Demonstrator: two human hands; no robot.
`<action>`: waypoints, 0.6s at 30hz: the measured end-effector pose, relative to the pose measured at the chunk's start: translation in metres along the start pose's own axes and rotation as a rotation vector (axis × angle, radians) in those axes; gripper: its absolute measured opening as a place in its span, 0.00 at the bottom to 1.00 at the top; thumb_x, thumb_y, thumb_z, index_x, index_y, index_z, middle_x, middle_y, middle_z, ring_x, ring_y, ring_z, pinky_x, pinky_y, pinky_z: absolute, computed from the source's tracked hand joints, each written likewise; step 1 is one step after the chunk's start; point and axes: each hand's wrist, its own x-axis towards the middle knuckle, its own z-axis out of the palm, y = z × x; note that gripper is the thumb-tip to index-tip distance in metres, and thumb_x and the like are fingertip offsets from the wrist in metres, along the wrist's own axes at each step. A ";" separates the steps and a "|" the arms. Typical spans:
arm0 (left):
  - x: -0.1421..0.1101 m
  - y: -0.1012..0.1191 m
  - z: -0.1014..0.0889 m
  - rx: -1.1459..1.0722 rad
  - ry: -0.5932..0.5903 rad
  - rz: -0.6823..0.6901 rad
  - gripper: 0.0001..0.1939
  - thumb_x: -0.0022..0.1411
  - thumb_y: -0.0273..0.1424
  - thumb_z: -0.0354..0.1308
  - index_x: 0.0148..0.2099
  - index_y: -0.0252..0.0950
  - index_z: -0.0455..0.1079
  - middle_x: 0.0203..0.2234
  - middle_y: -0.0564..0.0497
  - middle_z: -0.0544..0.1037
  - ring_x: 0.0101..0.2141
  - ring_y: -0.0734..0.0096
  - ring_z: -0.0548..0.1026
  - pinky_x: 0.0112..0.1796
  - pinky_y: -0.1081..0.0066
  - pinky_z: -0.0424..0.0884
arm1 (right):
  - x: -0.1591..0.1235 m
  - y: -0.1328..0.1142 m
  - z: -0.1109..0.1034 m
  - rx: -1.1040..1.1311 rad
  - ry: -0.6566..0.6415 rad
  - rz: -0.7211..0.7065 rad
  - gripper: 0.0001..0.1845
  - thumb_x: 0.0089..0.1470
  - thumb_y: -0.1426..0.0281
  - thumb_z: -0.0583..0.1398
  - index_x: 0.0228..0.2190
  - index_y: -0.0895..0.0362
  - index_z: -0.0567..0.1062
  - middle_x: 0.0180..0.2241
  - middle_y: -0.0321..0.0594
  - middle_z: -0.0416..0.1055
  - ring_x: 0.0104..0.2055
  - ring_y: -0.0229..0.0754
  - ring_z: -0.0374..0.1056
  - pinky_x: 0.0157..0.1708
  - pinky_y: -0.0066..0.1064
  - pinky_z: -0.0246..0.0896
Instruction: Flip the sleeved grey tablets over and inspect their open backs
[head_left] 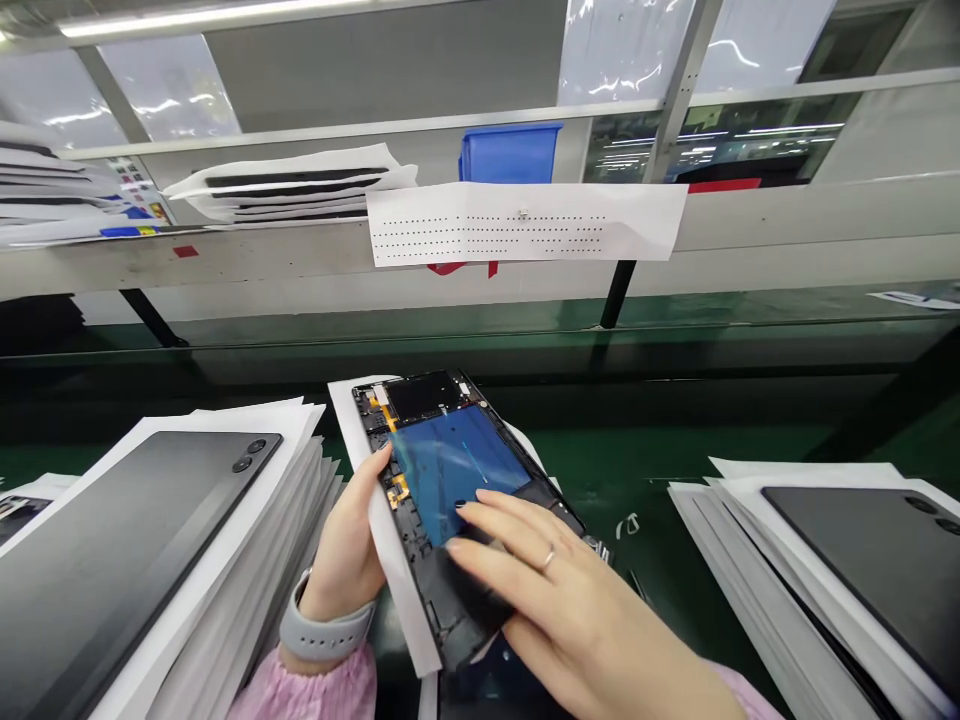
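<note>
Both hands at work on the opened tablet [424, 530], in the middle of the near area. Right hand [562, 590] open, ring on one finger, fingers stretched out over the lower part of the blue panel [461, 450]. Left hand [349, 540] closed on the tablet's left edge, thumb on top, gripping a white sheet [397, 590] along with it; grey wristband [326, 625] below. Just under the tablet's lower end, partly hidden, a dark panel [495, 690]. To the left, a stack of white sheets [262, 560] with a grey shell [150, 540] on top; to the right, well apart, another paper stack [772, 600] bearing a dark shell [862, 560]. Beyond, on the green worktop [600, 440], a small clear scrap [630, 523]. Farther off, on the shelf [277, 250], piled white sleeves [300, 185], a dotted paper strip [525, 235] hanging from its edge, and behind that a blue bin [517, 155].
</note>
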 end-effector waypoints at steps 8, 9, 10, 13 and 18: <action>-0.014 0.006 0.001 -0.170 0.114 0.118 0.15 0.66 0.28 0.51 0.38 0.32 0.81 0.24 0.49 0.85 0.37 0.55 0.85 0.49 0.60 0.78 | 0.000 0.001 -0.014 0.066 0.201 -0.018 0.12 0.56 0.84 0.56 0.36 0.56 0.70 0.39 0.43 0.70 0.50 0.47 0.69 0.49 0.39 0.70; -0.015 0.006 0.000 -0.184 0.122 0.133 0.15 0.65 0.27 0.52 0.36 0.33 0.81 0.23 0.50 0.85 0.38 0.55 0.85 0.49 0.61 0.78 | 0.000 0.000 -0.014 0.076 0.211 -0.040 0.12 0.56 0.84 0.56 0.36 0.56 0.70 0.38 0.43 0.70 0.49 0.47 0.69 0.50 0.40 0.69; -0.014 0.005 -0.002 -0.189 0.121 0.159 0.13 0.64 0.26 0.54 0.35 0.34 0.81 0.23 0.51 0.85 0.39 0.55 0.85 0.50 0.61 0.78 | 0.000 -0.001 -0.013 0.084 0.220 -0.055 0.12 0.56 0.85 0.56 0.36 0.57 0.71 0.38 0.42 0.70 0.48 0.46 0.69 0.51 0.41 0.68; -0.009 0.002 -0.013 -0.161 0.064 0.237 0.08 0.60 0.26 0.59 0.34 0.36 0.81 0.23 0.53 0.85 0.45 0.53 0.83 0.53 0.61 0.76 | 0.000 -0.002 -0.010 0.097 0.198 -0.069 0.14 0.55 0.87 0.55 0.37 0.57 0.72 0.37 0.42 0.71 0.48 0.45 0.69 0.58 0.42 0.63; -0.003 0.000 -0.024 -0.054 -0.015 0.278 0.08 0.58 0.30 0.61 0.36 0.35 0.82 0.30 0.49 0.87 0.51 0.48 0.79 0.54 0.57 0.75 | -0.002 -0.004 -0.007 0.106 0.163 -0.054 0.15 0.55 0.87 0.55 0.37 0.57 0.73 0.40 0.43 0.72 0.52 0.44 0.68 0.65 0.43 0.56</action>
